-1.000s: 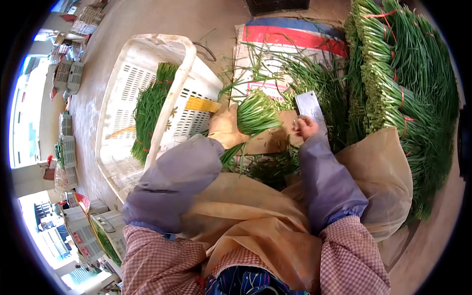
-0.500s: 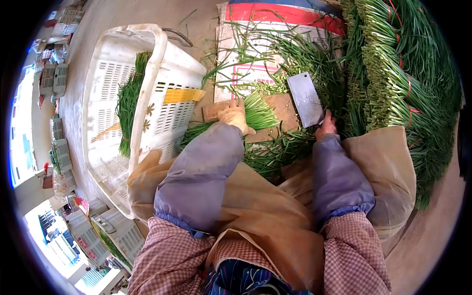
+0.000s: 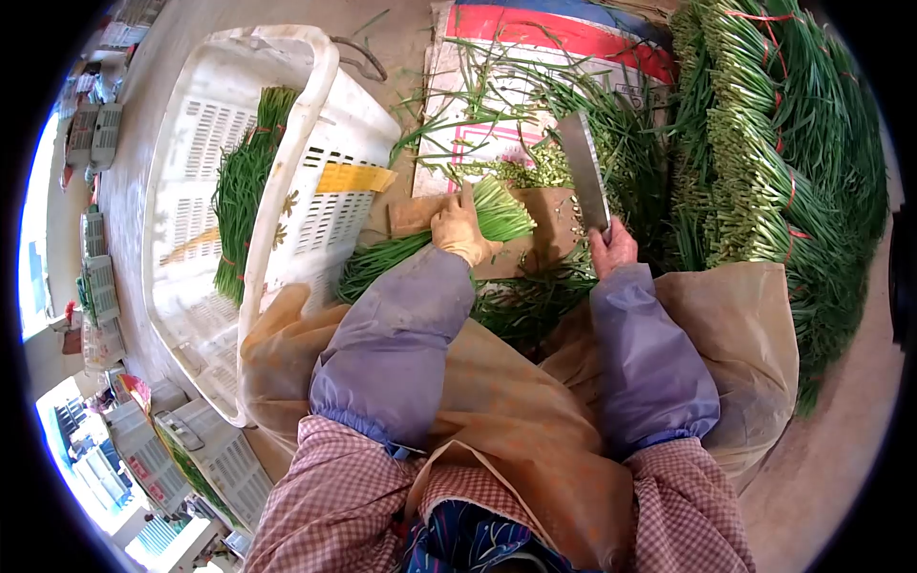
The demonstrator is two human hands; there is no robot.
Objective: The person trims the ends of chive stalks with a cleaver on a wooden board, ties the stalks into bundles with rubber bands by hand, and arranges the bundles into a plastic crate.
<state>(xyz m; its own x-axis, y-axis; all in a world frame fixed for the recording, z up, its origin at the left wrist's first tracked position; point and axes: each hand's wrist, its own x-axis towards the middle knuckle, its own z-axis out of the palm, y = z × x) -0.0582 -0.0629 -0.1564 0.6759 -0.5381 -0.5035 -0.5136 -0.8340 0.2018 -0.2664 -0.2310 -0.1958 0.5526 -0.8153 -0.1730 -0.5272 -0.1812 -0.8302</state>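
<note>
My left hand (image 3: 458,232) is closed over a bunch of green chives (image 3: 503,210), holding it down on a brown wooden board (image 3: 552,229). The bunch's pale ends point right and its green leaves (image 3: 377,267) trail out to the left. In my right hand (image 3: 613,248) is the handle of a cleaver (image 3: 585,170). Its broad blade stands up, turned partly edge-on, right of the bunch and apart from it. Chopped pale bits (image 3: 544,162) and loose green trimmings (image 3: 626,143) lie behind and beside the board.
A white plastic crate (image 3: 330,115) stands to my left, with a tied chive bunch (image 3: 253,191) inside. Stacked bundles (image 3: 755,162) bound with red ties rise on the right. A printed sack (image 3: 478,105) lies under the trimmings. More crates (image 3: 205,449) stand at far left.
My right hand has moved left and turned the cleaver from flat-facing to nearly edge-on, closer to the bunch. My left hand stays on the chives. The view has shifted slightly.
</note>
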